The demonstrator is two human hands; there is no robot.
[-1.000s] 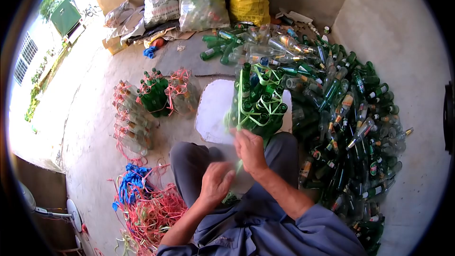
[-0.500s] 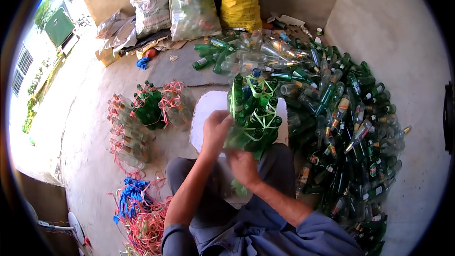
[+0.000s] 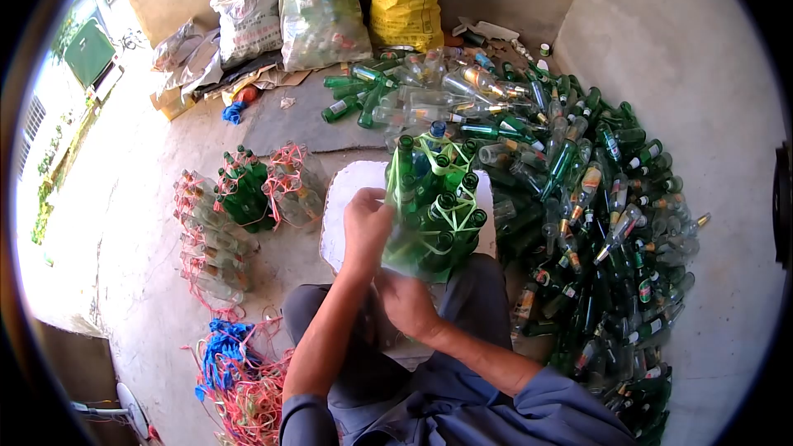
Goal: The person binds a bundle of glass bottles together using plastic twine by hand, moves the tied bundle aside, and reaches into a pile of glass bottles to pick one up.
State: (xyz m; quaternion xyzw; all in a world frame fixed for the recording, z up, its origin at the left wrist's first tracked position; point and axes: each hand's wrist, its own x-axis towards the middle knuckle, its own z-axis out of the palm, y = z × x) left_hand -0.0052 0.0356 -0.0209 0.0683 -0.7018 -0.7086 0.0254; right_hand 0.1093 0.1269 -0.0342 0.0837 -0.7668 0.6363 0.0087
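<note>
A cluster of upright green bottles stands on a white board in front of my knees. Pale green plastic strap loops round the bottle necks. One neck in the cluster, a blue one, stands at the far side. My left hand is at the near left of the cluster, its fingers curled in by the glass. Lower down, my right hand sits just below the near bottles, fingers curled inward. Blur and the hands themselves hide what either one grips.
Loose bottles are heaped along the right and back. Bundles of clear bottles and green bottles with pink ties stand left. Tangled pink strapping and blue strips lie nearer. Filled sacks lean against the wall.
The view has shifted slightly, moving the scene a little left. Both hands remain by the near left of the bottle cluster. The green piece seen below my right hand no longer shows.
</note>
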